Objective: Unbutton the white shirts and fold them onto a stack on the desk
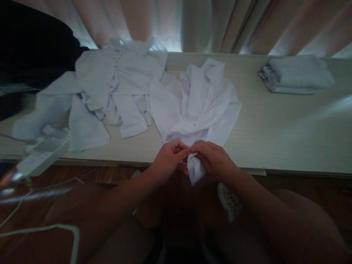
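At the far left you see a white power strip [44, 152] that lies at the near edge of the table [288, 135], and its white cable [41, 229] runs down over the wooden floor. Behind it, a pile of pale blue shirts [110, 91] is spread loosely over the left part of the table, with sleeves and cuffs going in several directions.

Just beside this pile, in the middle of the table, lies the white shirt [200, 102]. It is open and rumpled, the collar points away from you, and its lower edge hangs over the near edge of the table toward your lap.

Your left hand [169, 157] is at this lower edge. The fingers are pressed together and they pinch the cloth between thumb and forefinger. Your right hand [213, 157] touches the left one, and it also pinches the same hem, with the fingers curled around a small fold of fabric that hangs down below both hands. The two hands meet at the table's edge, directly in front of you.

At the far right, well apart from the white shirt, a stack of folded cloth [298, 75] rests near the back of the table, in front of the curtain [165, 18].
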Motion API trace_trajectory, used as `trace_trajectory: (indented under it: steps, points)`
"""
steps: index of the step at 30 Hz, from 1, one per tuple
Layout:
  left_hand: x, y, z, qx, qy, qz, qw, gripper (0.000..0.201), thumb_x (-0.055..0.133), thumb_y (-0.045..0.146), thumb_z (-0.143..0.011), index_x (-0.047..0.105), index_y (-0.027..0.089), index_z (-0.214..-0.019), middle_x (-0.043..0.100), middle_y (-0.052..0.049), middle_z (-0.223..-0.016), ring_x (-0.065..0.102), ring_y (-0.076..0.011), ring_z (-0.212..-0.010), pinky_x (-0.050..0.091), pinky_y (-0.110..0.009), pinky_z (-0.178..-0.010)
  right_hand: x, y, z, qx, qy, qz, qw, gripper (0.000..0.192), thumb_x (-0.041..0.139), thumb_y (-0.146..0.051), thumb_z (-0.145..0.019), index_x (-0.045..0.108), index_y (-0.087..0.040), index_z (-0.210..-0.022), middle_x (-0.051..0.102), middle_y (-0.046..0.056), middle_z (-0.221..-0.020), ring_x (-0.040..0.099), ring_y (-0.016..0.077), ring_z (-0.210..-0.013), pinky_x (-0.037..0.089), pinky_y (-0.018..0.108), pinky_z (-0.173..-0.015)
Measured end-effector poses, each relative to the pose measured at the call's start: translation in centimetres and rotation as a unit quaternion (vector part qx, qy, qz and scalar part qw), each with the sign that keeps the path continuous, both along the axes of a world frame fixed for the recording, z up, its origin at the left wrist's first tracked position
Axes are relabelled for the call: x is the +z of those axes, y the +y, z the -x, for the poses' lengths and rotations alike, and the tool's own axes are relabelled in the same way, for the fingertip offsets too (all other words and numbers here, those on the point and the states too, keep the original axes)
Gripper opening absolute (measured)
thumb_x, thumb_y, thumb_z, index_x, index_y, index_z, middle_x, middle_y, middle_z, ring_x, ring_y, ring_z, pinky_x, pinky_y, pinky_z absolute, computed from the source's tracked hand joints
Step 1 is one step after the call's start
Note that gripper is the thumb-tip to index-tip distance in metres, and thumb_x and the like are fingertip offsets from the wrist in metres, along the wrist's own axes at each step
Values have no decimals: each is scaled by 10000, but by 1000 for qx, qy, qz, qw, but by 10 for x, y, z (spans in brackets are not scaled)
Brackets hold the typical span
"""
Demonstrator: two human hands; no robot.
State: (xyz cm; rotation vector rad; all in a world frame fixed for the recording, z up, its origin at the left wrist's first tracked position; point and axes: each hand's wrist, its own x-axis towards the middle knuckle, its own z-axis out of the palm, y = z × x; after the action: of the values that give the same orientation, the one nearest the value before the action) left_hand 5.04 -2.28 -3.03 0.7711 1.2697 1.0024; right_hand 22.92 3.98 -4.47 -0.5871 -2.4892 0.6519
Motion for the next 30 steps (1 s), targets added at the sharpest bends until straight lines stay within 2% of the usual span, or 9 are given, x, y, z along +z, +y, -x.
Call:
trace_trajectory:
  steps: [4, 10, 15, 21, 23, 26, 28, 30]
  points:
    - [-3, 0, -2, 0, -9, 0, 1000, 169, 677, 297, -853, 584, 166, -801, 575, 48, -636, 565, -84, -469, 485, -170, -355, 1, 4, -6, 4, 4, -16, 1000, 166, 502, -134, -961, 598, -197, -1081, 672, 66, -973, 597, 203, -893, 463, 321, -810]
    - [-5, 0, -5, -5, -9, 21, 1000, 173, 679, 301, -849, 584, 165, -801, 580, 38, -636, 577, -102, -512, 520, -197, -376, 1, 4, -10, 19, -41, -36, 998, 151, 492, -129, -969, 588, -203, -1059, 663, 59, -953, 572, 203, -861, 440, 324, -789]
    - [-6, 2, -5, 3, 5, 23, 1000, 238, 712, 355, -826, 562, 172, -798, 578, 40, -638, 569, -98, -502, 512, -196, -379, -1, -1, -2, -20, -57, -17, 998, 162, 470, -57, -942, 567, -176, -994, 632, 75, -966, 546, 207, -876, 411, 328, -783]
    - [-11, 4, -6, -27, 46, 34, 998, 293, 690, 445, -831, 562, 181, -841, 582, 35, -671, 555, -106, -482, 497, -228, -396, 2, 0, 3, -29, -78, -16, 996, 150, 482, -31, -922, 567, -152, -941, 600, 101, -992, 519, 227, -937, 381, 347, -818]
    - [-12, 7, -1, -61, 106, -5, 992, 296, 661, 458, -850, 574, 176, -841, 600, 18, -698, 580, -116, -540, 503, -231, -458, 2, 0, 2, -25, -83, -13, 996, 166, 472, -14, -918, 569, -147, -938, 597, 100, -980, 510, 225, -927, 379, 345, -818]
    - [-10, 12, 12, -157, 220, -92, 958, 310, 601, 475, -888, 595, 174, -814, 626, -9, -737, 602, -132, -644, 495, -229, -554, 1, -1, 1, 0, -103, -7, 995, 191, 458, 9, -910, 569, -145, -922, 596, 92, -954, 496, 218, -890, 375, 338, -809]
    - [-7, 14, 21, -237, 242, -115, 934, 322, 552, 494, -912, 603, 183, -842, 623, -5, -736, 591, -131, -627, 478, -229, -549, 1, -3, 1, 18, -111, -6, 994, 191, 463, 11, -908, 572, -146, -926, 597, 87, -954, 489, 215, -881, 371, 334, -811]
    - [-3, 15, 26, -295, 224, -110, 922, 341, 508, 516, -931, 605, 190, -899, 611, 7, -738, 574, -123, -587, 463, -228, -527, 1, -4, 0, 22, -109, -14, 994, 175, 481, -3, -912, 575, -147, -941, 596, 83, -958, 483, 215, -887, 362, 335, -817]
